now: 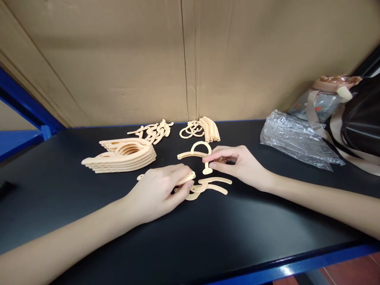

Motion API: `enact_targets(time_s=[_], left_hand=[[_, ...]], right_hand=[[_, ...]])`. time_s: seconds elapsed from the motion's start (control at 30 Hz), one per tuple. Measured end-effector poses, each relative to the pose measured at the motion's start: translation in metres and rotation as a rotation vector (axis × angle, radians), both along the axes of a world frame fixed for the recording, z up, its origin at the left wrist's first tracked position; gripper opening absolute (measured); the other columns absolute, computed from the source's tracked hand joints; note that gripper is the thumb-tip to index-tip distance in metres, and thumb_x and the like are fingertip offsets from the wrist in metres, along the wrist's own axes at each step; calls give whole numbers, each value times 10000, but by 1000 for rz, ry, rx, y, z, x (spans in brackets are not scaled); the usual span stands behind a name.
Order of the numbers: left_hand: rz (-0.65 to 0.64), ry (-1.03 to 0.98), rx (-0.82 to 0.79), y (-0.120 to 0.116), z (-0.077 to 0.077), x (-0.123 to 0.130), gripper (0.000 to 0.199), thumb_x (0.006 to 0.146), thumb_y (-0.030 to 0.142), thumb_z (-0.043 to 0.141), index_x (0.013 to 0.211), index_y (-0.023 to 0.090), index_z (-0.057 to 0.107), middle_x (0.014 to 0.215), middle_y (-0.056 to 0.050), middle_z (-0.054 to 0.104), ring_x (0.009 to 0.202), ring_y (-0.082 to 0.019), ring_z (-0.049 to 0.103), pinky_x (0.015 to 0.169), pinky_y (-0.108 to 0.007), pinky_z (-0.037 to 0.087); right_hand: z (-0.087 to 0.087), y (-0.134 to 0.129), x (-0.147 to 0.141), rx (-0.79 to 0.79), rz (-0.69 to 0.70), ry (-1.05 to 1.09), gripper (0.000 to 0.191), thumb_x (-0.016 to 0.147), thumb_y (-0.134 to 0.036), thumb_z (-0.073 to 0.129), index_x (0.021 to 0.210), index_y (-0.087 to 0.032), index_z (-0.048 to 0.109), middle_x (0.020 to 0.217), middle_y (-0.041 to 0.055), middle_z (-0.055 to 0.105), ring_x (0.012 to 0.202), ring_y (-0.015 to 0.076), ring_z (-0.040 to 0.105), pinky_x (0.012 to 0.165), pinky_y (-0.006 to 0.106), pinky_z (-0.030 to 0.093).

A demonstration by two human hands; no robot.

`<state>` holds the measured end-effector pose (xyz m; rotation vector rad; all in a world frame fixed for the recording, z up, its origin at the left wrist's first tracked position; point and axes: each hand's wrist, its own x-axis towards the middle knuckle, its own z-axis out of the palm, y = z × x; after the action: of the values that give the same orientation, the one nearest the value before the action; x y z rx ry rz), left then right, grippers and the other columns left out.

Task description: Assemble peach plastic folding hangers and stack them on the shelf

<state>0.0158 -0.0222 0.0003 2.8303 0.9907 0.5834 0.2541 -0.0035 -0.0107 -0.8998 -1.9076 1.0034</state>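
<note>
My left hand (162,192) is closed round a beige plastic arm piece (186,178), whose rounded end with a hole sticks out past the fingertips. Between the thumb and fingers of my right hand (237,162) is a beige hook piece (202,144), its curve up and its flat foot down. Just behind that hook, a curved arm piece (185,155) lies on the black table (190,241). Loose curved pieces (218,180) rest in front of the hands, partly overlapping and partly hidden by my left hand.
Stacked beige hanger-like parts (127,158) stand at left. Behind are a pile of small pieces (156,130), loose hooks (191,130) and a bundle of curved arms (210,128). Clear plastic bags (292,136), a bottle (323,99) and a dark bag (363,118) are at right.
</note>
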Motion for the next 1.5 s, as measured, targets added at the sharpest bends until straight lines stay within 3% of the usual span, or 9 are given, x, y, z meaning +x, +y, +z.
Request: enact_targets(time_s=[0.13, 0.23, 0.47, 0.63, 0.7, 0.83, 1.0, 1.2, 1.5], left_hand=[[-46, 41, 0, -1, 1, -1, 176, 920, 227, 407, 885, 189, 575, 733, 13, 549, 606, -122, 511, 529, -231, 333], [-68, 36, -11, -2, 2, -1, 142, 891, 243, 465, 942, 197, 590, 753, 17, 558, 611, -122, 519, 526, -229, 348], [-162, 69, -101, -6, 3, -2, 189, 858, 286, 560, 1031, 215, 580, 872, 15, 595, 686, -121, 559, 520, -221, 364], [-197, 40, -167, -7, 5, -3, 192, 889, 338, 532, 1025, 205, 557, 872, 10, 578, 705, -124, 544, 550, -227, 368], [-173, 30, -175, -6, 6, -2, 139, 923, 299, 453, 931, 191, 540, 828, 5, 553, 704, -130, 519, 560, -234, 359], [-100, 31, -74, -4, 4, -1, 227, 948, 230, 362, 744, 183, 448, 723, 5, 483, 663, -139, 446, 566, -256, 323], [-69, 32, 3, -3, -1, -1, 235, 988, 259, 359, 795, 183, 468, 732, 10, 488, 665, -136, 444, 573, -251, 315], [13, 13, 19, 0, -4, -2, 271, 997, 305, 371, 777, 186, 476, 737, 4, 511, 715, -154, 452, 576, -255, 305], [-83, 5, 51, 1, 0, 1, 231, 996, 264, 392, 817, 177, 509, 747, -3, 546, 726, -159, 456, 611, -259, 350]], right_hand=[[-1, 0, 0, -84, 47, 71, 201, 824, -310, 670, 1004, -249, 735, 953, 18, 676, 797, 122, 627, 746, 284, 542], [-1, 1, 1, -142, 91, 91, 233, 817, -307, 677, 1035, -236, 722, 980, 21, 660, 745, 102, 625, 691, 261, 557], [0, 0, 0, -131, 113, 57, 261, 819, -241, 676, 1078, -212, 664, 989, 19, 681, 794, 109, 646, 724, 258, 563], [0, 1, -1, -98, 134, 17, 211, 820, -244, 679, 1026, -204, 657, 871, 2, 682, 759, 114, 647, 670, 243, 546], [1, 1, -1, -100, 135, 16, 220, 817, -245, 685, 1030, -202, 651, 852, -1, 679, 746, 112, 648, 657, 238, 541], [1, 1, -1, -140, 145, 42, 240, 802, -271, 706, 1023, -199, 648, 841, -4, 676, 764, 115, 660, 689, 243, 552], [-1, 4, 0, -192, 161, 95, 227, 783, -278, 727, 989, -199, 669, 851, -5, 674, 767, 108, 660, 708, 240, 563], [-2, 6, 0, -283, 110, 157, 243, 752, -311, 751, 960, -191, 712, 772, 6, 651, 627, 103, 597, 465, 201, 523], [-1, 10, 1, -361, 198, 226, 219, 761, -246, 750, 974, -208, 715, 807, -9, 679, 643, 67, 602, 559, 177, 498]])
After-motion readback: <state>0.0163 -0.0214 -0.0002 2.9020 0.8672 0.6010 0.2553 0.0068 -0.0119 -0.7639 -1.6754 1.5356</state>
